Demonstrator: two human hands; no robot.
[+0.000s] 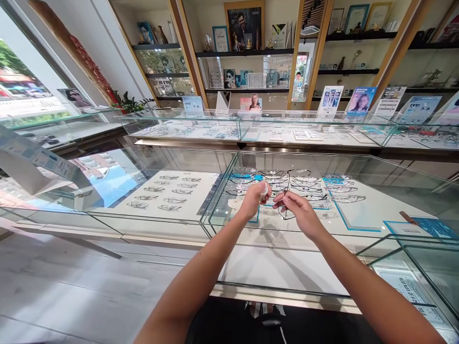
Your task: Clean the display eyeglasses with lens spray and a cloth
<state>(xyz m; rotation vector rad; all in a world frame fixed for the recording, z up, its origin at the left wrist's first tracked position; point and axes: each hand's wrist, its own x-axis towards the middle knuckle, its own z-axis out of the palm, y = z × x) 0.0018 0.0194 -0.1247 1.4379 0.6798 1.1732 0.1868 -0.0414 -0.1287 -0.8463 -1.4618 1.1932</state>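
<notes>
My left hand (255,198) is closed around a small white thing (264,191), mostly hidden by the fingers; it may be a cloth, but I cannot tell. Just to its right, my right hand (300,210) pinches a pair of thin dark-framed eyeglasses (286,218). The glasses are turned on end, with one lens rim hanging below the fingers and a thin temple rising above them. Both hands are over the glass display case (229,224), close together but apart. Below and beyond them, rows of eyeglass frames (346,198) lie inside the case.
On the left, another case section holds a white tray (168,184) of glasses. A second glass counter (201,122) runs behind, topped with small advertising cards (330,101). Shelves (247,52) with pictures and trophies line the wall. A lower glass case (423,267) stands at right.
</notes>
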